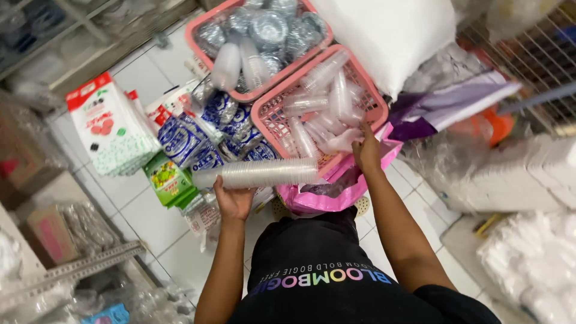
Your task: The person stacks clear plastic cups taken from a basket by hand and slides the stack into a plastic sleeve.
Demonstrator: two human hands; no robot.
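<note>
head view: left hand [233, 201] grips clear ribbed cup sleeve [255, 174]; right hand [366, 150] grasps crinkly bagged cups [343, 141].

Person, seen from above: black short-sleeved shirt [336, 282] at lower centre of frame, rainbow-coloured lettering across the chest; both forearms bare; no rings, watch or gloves visible.

clear cup stack [258, 174], horizontal, sleeved
</note>
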